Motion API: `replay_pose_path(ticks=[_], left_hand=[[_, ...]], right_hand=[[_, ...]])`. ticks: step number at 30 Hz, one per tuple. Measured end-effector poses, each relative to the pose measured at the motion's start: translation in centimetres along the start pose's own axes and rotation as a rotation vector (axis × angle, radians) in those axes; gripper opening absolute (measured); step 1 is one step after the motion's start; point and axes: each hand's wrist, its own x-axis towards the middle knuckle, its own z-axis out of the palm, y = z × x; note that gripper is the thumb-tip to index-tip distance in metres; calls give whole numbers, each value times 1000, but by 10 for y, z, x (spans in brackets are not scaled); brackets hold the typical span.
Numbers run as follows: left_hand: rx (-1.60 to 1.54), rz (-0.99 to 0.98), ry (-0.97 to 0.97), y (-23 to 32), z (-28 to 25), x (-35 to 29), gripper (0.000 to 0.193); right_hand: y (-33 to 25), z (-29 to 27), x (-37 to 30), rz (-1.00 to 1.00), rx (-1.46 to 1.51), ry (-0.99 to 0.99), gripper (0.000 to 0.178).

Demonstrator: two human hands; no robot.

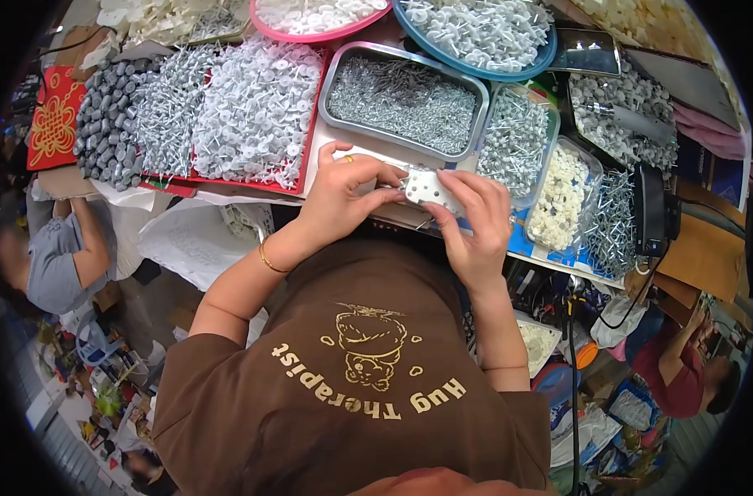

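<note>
In front of my chest, over the table's near edge, I hold a small white block with holes (427, 188) in its face. My right hand (482, 217) has it by its right side, fingers along the top and thumb below. My left hand (349, 192) is closed in a pinch at the block's left end, thumb and index finger together. Whatever sits between those fingertips is too small to make out. A thin metal piece (426, 223) shows just below my right thumb; its kind is unclear. The metal tray (333, 112) of small screws is just beyond my hands.
Left stand grey plugs (112, 116), nails (169, 112) and white-headed nails (256, 107) in a red tray. Pink (327, 39) and blue (484, 73) basins are at the back. Right are clear boxes of nails (513, 140) and cream pieces (562, 198). Other people (66, 248) sit nearby.
</note>
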Motion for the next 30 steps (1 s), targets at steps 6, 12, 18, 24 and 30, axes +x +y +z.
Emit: replay_pose_path(ticks=[6,12,18,24,30], left_hand=[[-7,-14,15,2,1,-3,10],[9,-34,-37,3,-3,-1,10],[8,-34,-161,1,-11,4,24],[149,93,-108,18,-8,2,47],[238,198,-10,21,-2,9,42]], right_hand=[[-6,-5,6,-11,54,34,36],[-3,5,4,13,81,-54,39],[0,0,4,17,47,-117,38],[-2,-9,12,-2,58,-207,39],[0,-28,6,156,-37,-236,43]])
